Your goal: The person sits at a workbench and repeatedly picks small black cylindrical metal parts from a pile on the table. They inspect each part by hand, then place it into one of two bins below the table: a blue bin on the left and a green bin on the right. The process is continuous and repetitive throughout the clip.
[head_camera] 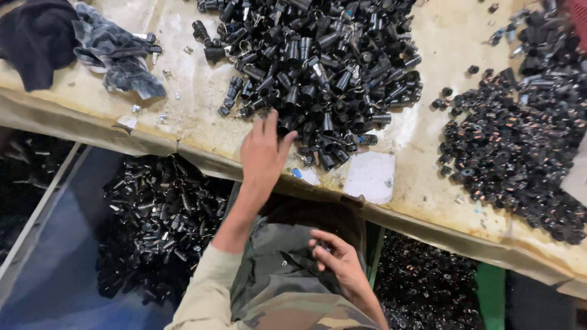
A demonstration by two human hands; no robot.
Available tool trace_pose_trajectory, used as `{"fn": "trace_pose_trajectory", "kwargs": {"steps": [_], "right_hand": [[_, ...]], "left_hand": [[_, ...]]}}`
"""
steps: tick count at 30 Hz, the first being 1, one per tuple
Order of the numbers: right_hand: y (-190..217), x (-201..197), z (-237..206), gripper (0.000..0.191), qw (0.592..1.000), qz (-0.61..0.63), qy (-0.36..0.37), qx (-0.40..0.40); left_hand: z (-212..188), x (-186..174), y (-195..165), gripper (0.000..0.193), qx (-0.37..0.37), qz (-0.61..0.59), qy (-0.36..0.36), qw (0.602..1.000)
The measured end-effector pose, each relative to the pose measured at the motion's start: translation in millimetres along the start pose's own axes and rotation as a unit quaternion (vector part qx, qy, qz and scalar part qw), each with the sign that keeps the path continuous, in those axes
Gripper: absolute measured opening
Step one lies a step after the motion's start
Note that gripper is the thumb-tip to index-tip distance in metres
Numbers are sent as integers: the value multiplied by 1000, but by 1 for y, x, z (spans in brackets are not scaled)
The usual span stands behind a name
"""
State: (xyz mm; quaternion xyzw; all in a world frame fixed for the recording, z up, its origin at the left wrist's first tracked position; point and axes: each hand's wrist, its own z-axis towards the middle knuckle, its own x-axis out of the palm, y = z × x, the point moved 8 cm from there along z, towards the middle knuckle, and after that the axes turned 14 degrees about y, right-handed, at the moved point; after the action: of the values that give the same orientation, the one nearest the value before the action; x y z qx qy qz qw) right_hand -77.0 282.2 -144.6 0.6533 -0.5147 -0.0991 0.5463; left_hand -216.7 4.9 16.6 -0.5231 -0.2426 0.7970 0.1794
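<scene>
Lying at the far left of the surface, a dark cloth and a crumpled grey plastic bag sit close to a few stray small metal bits; a sweep of the arm there could knock those bits off the edge and into the bin of black tubes below, mixing them with what already lies in it. The left hand reaches up over the edge, fingers spread apart and resting on the near rim of the big pile of black cylindrical caps; it clamps nothing that I can see. Because the pile slopes right down to the edge, raking it toward the body could roll loose caps off the surface and into the lap or the floor. The right hand sits low over the camouflage trousers, fingers curled together on a small dark part, too hidden to name; a loose pinch could drop it into the folds of cloth. To the right, a heap of small black rings lies near the caps, and a careless push could blend the two sorts
</scene>
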Motion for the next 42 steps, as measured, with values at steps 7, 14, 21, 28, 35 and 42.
{"fn": "trace_pose_trajectory", "kwargs": {"steps": [7, 14, 21, 28, 35, 42], "right_hand": [[-24, -33, -39, 46, 963, 242, 65, -98], [-28, -27, -26, 42, 989, 144, -30, -8], [-11, -27, -8, 25, 999, -23, -39, 21], [61, -3, 5, 15, 942, -320, -76, -68], [89, 25, 0, 12, 894, -428, -64, -120], [58, 23, 18, 16, 954, -299, 13, 13]], "left_hand": [[11, -25, -4, 45, 94, -22, -26, 995], [-1, -40, -10, 29, 78, -285, -89, 951], [-121, 38, -56, 48, 104, -436, 335, 829], [-156, 44, -45, 71, 108, -400, 365, 834], [-170, 38, -45, 73, 126, -396, 332, 847], [-169, 40, -45, 55, 124, -399, 337, 844]]}}
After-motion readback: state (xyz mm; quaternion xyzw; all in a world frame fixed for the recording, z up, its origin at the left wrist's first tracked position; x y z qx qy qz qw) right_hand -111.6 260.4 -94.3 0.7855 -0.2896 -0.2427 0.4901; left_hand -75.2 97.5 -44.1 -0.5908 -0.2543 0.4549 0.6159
